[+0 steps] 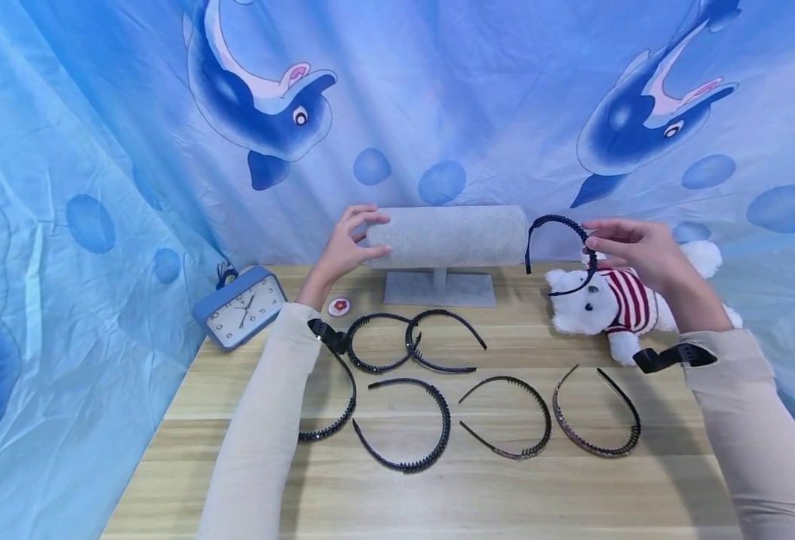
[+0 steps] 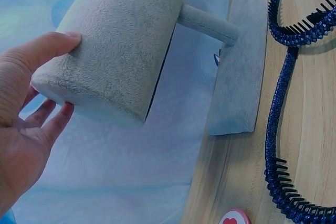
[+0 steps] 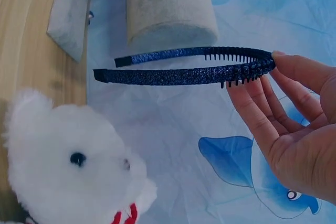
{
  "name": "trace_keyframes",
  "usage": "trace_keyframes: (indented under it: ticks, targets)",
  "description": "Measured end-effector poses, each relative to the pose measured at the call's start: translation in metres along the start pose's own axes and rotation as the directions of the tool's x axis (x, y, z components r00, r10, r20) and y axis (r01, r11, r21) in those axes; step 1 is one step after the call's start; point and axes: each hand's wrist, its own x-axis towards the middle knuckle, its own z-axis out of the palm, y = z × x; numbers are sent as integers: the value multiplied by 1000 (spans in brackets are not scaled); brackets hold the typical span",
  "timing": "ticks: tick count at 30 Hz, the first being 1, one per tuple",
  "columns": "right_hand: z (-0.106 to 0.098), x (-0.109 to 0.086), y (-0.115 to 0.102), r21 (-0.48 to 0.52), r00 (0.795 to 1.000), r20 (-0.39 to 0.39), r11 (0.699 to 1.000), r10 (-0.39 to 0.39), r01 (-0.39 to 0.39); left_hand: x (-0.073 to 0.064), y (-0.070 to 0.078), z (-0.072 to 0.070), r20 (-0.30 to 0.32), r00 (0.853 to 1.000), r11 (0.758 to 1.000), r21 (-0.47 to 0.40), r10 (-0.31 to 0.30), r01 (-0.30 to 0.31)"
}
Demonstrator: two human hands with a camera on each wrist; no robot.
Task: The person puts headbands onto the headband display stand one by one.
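Nearest, on the wooden table [image 1: 472,504], lie six dark toothed headbands [image 1: 446,420]; one runs behind the left sleeve [image 1: 262,427], so its full outline is hard to judge. Farther back, a white plush toy [image 1: 576,311] lies at right. Above it, the right hand [image 1: 640,255] pinches a dark blue headband [image 3: 168,76] — near the grey display stand's [image 1: 448,236] right end. The left hand [image 1: 345,247] grips the stand's left end. Behind hangs a dolphin curtain [image 1: 478,75].

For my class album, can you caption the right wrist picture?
Right hand holding a blue headband near a grey roll, white toy at lower left.
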Motion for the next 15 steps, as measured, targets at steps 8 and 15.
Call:
trace_keyframes:
  ticks: [8,15]
  targets:
    - [6,6,-3,131,999,-42,991,-31,37,1,-2,3,-15,1000,1000,0,-3,3]
    - [12,9,-5,307,999,-47,951,-13,27,0,-3,4,-23,999,1000,-13,-24,24]
